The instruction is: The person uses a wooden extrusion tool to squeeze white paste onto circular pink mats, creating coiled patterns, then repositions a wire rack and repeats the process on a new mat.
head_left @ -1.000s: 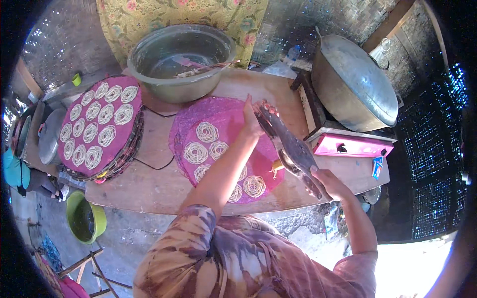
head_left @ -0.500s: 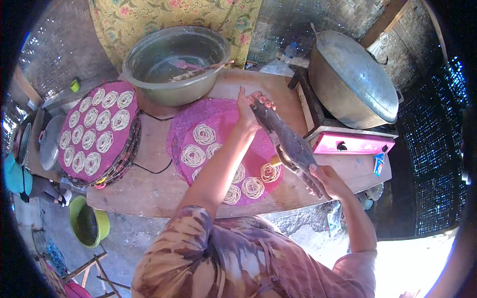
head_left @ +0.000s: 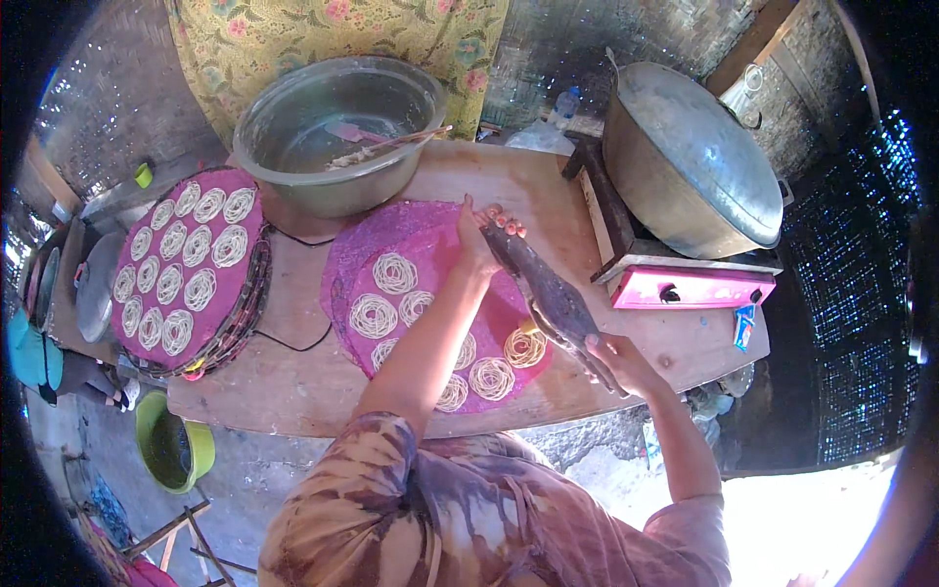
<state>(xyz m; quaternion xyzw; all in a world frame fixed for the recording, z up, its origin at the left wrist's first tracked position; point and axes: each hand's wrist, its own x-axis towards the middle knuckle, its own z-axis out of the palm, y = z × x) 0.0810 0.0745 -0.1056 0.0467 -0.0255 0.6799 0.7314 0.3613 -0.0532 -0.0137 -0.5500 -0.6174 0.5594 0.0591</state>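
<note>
A long, dark wooden hand press is held aslant over the table between my two hands. My left hand grips its far end, the fingers curling round with their tips showing. At the near end my right hand is closed on the wood, thumb on top. A yellow part peeks out from below the press, above a yellowish noodle nest. That nest lies on a round pink-purple mat with several others, such as a pale noodle nest; my left forearm hides part of the mat.
On the left, more nests cover a pink mat on round woven trays. A large basin holding a pink utensil stands behind. At right, a big lidded pot sits on a stove with a pink front. A green bucket is below the table.
The press and both hands have shifted slightly left in the picture, the right hand most. My grip on the press stays the same, and the nests look unchanged.
</note>
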